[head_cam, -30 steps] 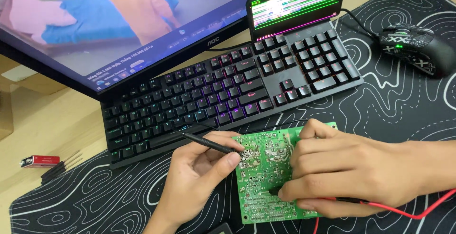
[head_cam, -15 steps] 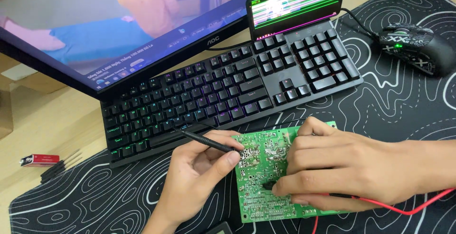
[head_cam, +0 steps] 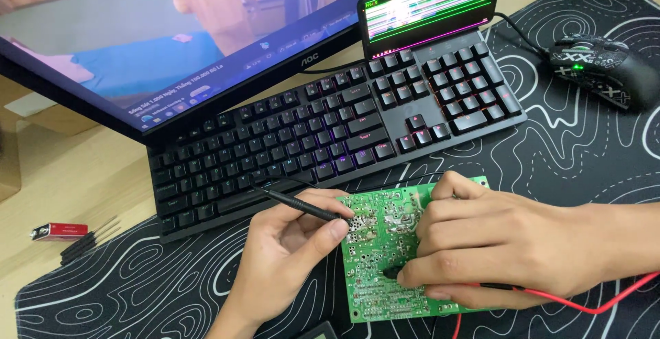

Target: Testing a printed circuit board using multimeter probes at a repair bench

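My left hand is pinched shut on a thin black probe, thumb and forefinger clamped near its tip, which sits at the left edge of the green circuit board. My right hand lies curled over the right half of that board, fingers pressed together on what I take to be a second probe with a red lead; the tip is hidden under my fingers, so I cannot be sure where it lands.

The board lies solder side up on the black patterned mat, near the front edge of the table, just in front of the keyboard.

The solder points are packed tight, so the main risk is a tip sliding and bridging 2 joints. Nothing clamps the board; a push from either hand could skate it into the keyboard. The red lead trails off the mat's right side and could tug my right hand. The mouse and the phone propped behind the keyboard stand well apart.
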